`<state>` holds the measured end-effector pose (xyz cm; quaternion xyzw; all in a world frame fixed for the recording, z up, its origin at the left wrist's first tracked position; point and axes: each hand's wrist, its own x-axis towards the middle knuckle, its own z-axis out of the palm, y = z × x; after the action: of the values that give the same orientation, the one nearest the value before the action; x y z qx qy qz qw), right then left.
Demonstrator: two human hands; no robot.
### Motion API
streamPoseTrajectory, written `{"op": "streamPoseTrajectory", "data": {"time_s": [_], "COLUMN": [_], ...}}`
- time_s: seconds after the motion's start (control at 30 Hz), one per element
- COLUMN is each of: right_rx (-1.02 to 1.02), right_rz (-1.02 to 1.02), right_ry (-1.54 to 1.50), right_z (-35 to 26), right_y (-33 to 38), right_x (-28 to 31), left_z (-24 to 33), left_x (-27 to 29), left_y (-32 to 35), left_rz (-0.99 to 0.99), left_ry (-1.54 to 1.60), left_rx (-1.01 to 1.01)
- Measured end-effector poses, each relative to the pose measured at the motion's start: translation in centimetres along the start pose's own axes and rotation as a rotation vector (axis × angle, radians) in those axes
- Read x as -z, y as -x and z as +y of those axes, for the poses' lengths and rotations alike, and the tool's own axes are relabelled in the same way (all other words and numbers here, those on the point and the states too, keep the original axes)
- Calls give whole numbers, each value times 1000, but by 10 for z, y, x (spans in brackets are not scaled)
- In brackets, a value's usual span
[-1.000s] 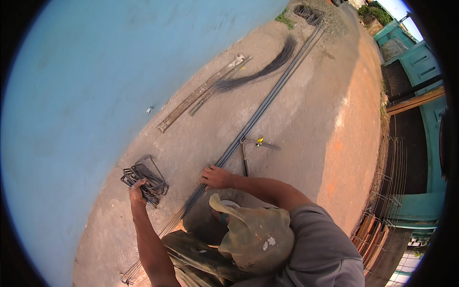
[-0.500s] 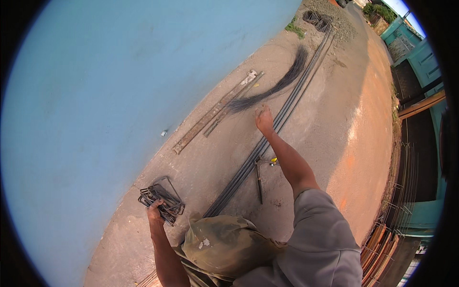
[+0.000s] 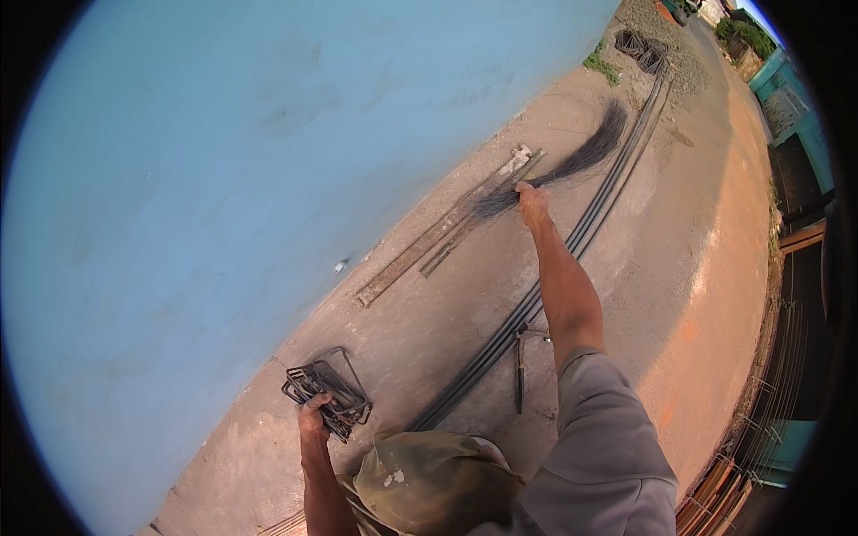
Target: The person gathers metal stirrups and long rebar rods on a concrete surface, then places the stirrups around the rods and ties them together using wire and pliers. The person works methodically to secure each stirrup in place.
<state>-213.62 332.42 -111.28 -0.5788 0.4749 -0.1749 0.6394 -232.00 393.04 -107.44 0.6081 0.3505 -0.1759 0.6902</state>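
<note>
My left hand [image 3: 315, 416] is wrapped round a bunch of bent steel rebar stirrups [image 3: 332, 393], dark rectangular loops stacked together, held low at the left. My right arm stretches forward. The fingers of my right hand [image 3: 534, 205] are closed at the narrow middle of a long bundle of dark tie wire [image 3: 590, 154], which lies on the ground with its ends fanned out. How many strands they pinch is too small to make out. Right of my knee, a pincer-like hand tool [image 3: 519, 371] with a dark handle rests against the rebars.
Long steel rebars [image 3: 500, 344] run diagonally from my knee to a dark wire coil [image 3: 640, 50] by gravel. Two worn wooden strips [image 3: 429, 255] lie along the blue wall [image 3: 268, 179]. At the far right are teal structures [image 3: 795, 98] and more thin rods [image 3: 786, 366].
My right hand has moved forward onto the tie wire and its fingers have closed there. My left hand still holds the stirrups. The whole view has shifted slightly.
</note>
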Motion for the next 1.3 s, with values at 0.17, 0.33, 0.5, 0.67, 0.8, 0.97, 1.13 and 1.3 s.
{"op": "streamPoseTrajectory", "data": {"time_s": [0.17, 0.33, 0.5, 0.67, 0.8, 0.97, 1.13, 1.3], "right_rx": [322, 588, 762, 474, 583, 377, -121, -266], "right_rz": [-51, -123, -471, -1113, -1188, -1325, -1376, -1242], "right_ry": [490, 1086, 791, 565, 810, 739, 390, 255], "right_z": [-77, -82, 32, 127, 141, 160, 164, 153], "right_y": [-36, 17, 189, 394, 450, 416, 398, 437], "right_x": [-12, -27, -17, -53, -106, -99, -70, -74], "left_z": [-12, -1, -6, -14, -5, -14, -23, -43], "left_x": [-25, -33, -7, 0, -8, 12, 23, 39], "left_y": [-8, 0, -4, -12, -7, 11, 21, 22], "left_rz": [-79, -74, -32, -42, -72, -205, -280, -381], "left_ry": [13, 31, 57, 8, 86, 306, 537, 484], "left_rx": [62, 47, -26, -22, 2, 91, 68, 22]}}
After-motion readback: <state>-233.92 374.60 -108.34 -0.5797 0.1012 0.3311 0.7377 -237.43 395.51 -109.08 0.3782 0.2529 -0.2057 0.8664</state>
